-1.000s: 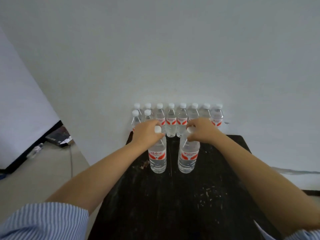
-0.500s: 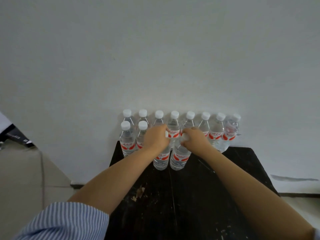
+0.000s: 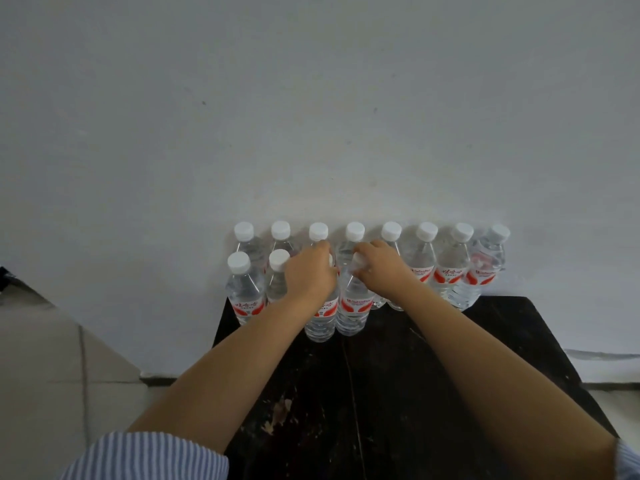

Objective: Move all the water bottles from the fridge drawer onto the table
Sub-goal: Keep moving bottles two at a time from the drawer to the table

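Step in hand: both hands are setting a pair of water bottles down in the front row on the desk [image 3: 433,393], judging from how they are standing there.
Left hand [image 3: 311,275]: it is gripping the neck and cap end of the left bottle [image 3: 320,318], fingers curled over the top so the cap is mostly hidden.
Right hand [image 3: 382,268]: it is holding the top of the right bottle [image 3: 351,308], fingers wrapped round the neck just under the white cap.
Where the bottles are: the two held ones are standing upright at the far end of the desk, touching or nearly touching each other; two front bottles [image 3: 244,292] are already standing just to their left; the back row [image 3: 424,265] of eight is lining the wall [image 3: 311,116] behind.
Fridge drawer: it is not showing in this view, so how many bottles are remaining there cannot be told.
Doing it well: it is worth feeling both bases sitting flat before letting go, then lifting the hands straight up so no knuckle is catching a neighbouring cap.
Risk: the bottles are packed closely, so a sideways pull could be tipping one into the rest.
Spacing: keeping the front row tight is leaving room on the right.
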